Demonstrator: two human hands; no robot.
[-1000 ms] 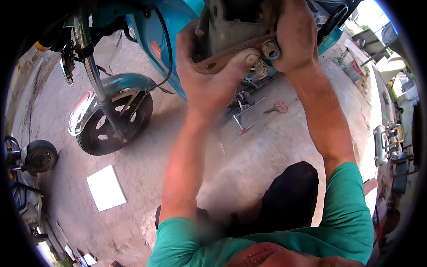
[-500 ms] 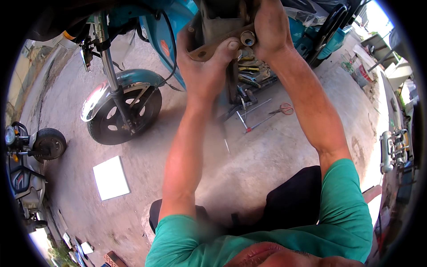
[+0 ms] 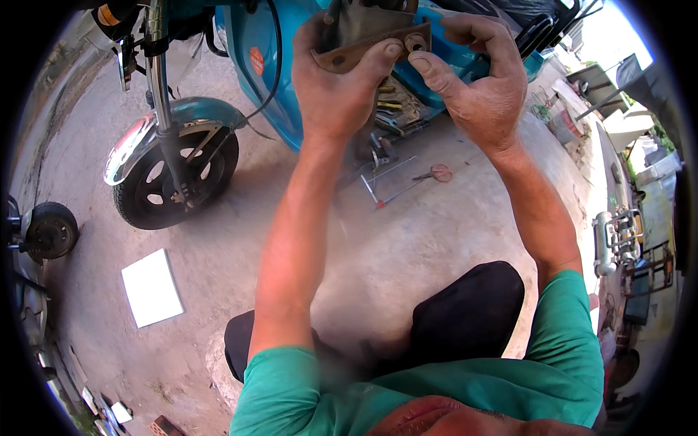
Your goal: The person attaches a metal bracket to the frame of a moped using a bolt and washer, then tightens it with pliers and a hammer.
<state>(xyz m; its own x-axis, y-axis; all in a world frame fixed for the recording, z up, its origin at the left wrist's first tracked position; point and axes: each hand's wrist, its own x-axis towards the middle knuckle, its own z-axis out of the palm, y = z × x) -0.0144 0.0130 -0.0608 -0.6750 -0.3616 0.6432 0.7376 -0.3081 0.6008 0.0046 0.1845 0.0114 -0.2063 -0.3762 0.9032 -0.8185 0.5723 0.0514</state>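
Observation:
My left hand (image 3: pixel 334 91) grips the left part of a rusty steel bracket (image 3: pixel 339 58) on a dark metal assembly (image 3: pixel 367 22) at top centre, thumb across its front. My right hand (image 3: pixel 486 94) is open beside it, fingers bent and apart, thumb tip at or very near a round bushing (image 3: pixel 416 43) at the bracket's right end; whether they touch I cannot tell. Behind is the turquoise body (image 3: pixel 254 94) of a vehicle. Loose hand tools (image 3: pixel 392 105) lie below the bracket; orange-handled scissors (image 3: pixel 440 173) and a thin metal frame tool (image 3: pixel 374 192) are on the concrete floor.
The vehicle's front wheel (image 3: pixel 174 189) and chrome fork stand at left, near a white square panel (image 3: pixel 153 288). Another two-wheeler's wheel (image 3: pixel 52 229) is at far left. A bucket (image 3: pixel 563 123), a tubular metal part (image 3: pixel 607 243) and clutter line the right side.
My right hand has loosened from around the bracket's right end and moved a little right and down, fingers now apart and the bushing more exposed. My left hand still grips the bracket.

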